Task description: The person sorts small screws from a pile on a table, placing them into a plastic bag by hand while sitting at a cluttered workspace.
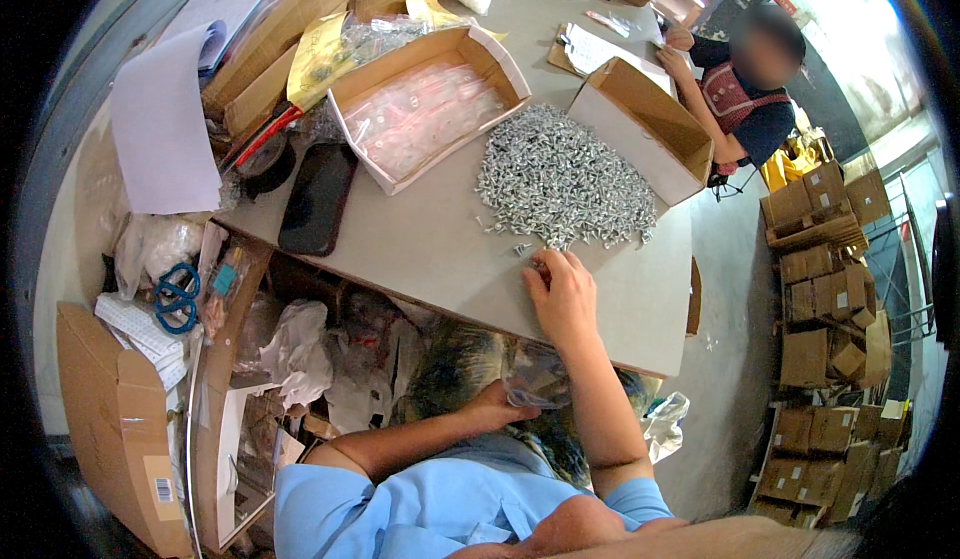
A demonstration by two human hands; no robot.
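A heap of small silver screws [565,179] is spread over the grey tabletop. At its near edge my right hand [564,287] rests with curled fingers, the fingertips touching or almost touching the screws. Whatever lies between those fingers is too small to make out. One loose screw [522,248] lies just left of them. Below the table's front edge, my left hand [494,405] grips a clear plastic bag [540,383]; its contents cannot be made out.
Left of the heap stands a white-sided carton [376,171] of clear bags with red strips. An empty carton [640,147] lies tipped at the right. A black phone [318,199] and black tape roll [268,167] sit at left. Across the table is a person [745,94].
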